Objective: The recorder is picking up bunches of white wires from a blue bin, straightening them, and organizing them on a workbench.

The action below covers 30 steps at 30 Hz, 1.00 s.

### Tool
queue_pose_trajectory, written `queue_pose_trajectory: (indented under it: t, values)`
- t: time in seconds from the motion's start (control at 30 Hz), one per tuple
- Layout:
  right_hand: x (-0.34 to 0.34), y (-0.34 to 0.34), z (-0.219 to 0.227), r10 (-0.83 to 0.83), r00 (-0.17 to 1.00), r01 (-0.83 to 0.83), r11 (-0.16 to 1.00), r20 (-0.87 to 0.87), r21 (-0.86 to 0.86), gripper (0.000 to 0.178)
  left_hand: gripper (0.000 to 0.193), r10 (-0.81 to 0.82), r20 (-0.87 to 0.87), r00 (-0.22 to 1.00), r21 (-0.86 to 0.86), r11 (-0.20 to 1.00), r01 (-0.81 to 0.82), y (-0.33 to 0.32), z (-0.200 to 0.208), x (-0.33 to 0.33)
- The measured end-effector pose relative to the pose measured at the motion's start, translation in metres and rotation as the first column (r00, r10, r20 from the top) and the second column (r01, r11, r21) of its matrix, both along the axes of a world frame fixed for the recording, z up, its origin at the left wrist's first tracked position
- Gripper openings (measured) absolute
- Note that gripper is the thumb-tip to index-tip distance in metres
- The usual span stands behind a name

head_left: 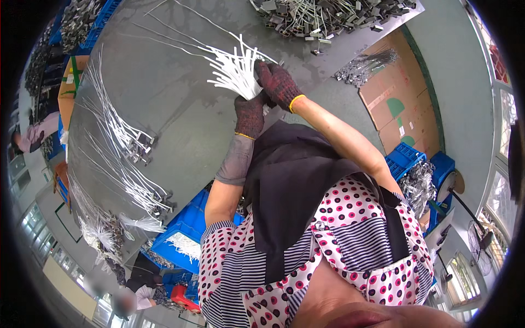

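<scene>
A bundle of white wires fans out over the grey table, with a few thin strands trailing to the far left. My left hand, in a dark red-and-black knit glove, is closed around the bundle's near end. Just right of it, my right hand, in a matching glove with a yellow cuff, is closed against the bundle's right side. The two hands nearly touch. The gloves hide the gripped ends of the wires.
A heap of metal parts with white wires lies at the far edge. Several wire bundles lie on the left of the table. Cardboard is at right, blue crates lower right, and another blue crate beside my left arm. People are at far left.
</scene>
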State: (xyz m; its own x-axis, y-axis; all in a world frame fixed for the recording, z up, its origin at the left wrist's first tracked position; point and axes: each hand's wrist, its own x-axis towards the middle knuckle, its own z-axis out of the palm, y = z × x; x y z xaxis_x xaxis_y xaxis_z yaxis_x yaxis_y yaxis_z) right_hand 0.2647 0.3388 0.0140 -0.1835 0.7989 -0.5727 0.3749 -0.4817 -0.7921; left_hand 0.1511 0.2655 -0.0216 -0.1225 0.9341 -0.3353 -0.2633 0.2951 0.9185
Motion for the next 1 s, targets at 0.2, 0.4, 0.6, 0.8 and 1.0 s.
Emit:
queue_pose_trajectory:
  t: [0.2, 0.4, 0.6, 0.8, 1.0]
  values:
    - [-0.008, 0.013, -0.01, 0.22, 0.969, -0.24, 0.945, 0.111, 0.222, 0.053, 0.022, -0.074, 0.056, 0.996, -0.156, 0.984, 0.082, 0.01, -0.005, -0.028]
    - [-0.005, 0.015, -0.026, 0.083, 0.78, -0.434, 0.786, 0.621, 0.44, 0.026, 0.029, -0.159, -0.636, 0.756, -0.306, 0.95, -0.057, 0.025, -0.005, -0.055]
    - [-0.001, 0.024, -0.068, 0.094, 0.623, -0.664, 0.588, 0.777, 0.462, 0.024, 0.032, -0.038, -0.588, 0.808, -0.343, 0.916, -0.207, 0.049, -0.015, -0.067]
    - [0.005, 0.0, -0.021, 0.241, 0.801, -0.562, 0.617, 0.549, 0.55, 0.03, 0.026, 0.143, -0.031, 0.989, -0.352, 0.925, -0.145, 0.065, 0.003, -0.053]
    - [0.001, -0.009, -0.017, 0.209, 0.891, -0.426, 0.691, 0.402, 0.584, 0.032, 0.019, 0.164, 0.076, 0.983, -0.321, 0.938, -0.132, 0.07, 0.004, -0.038]
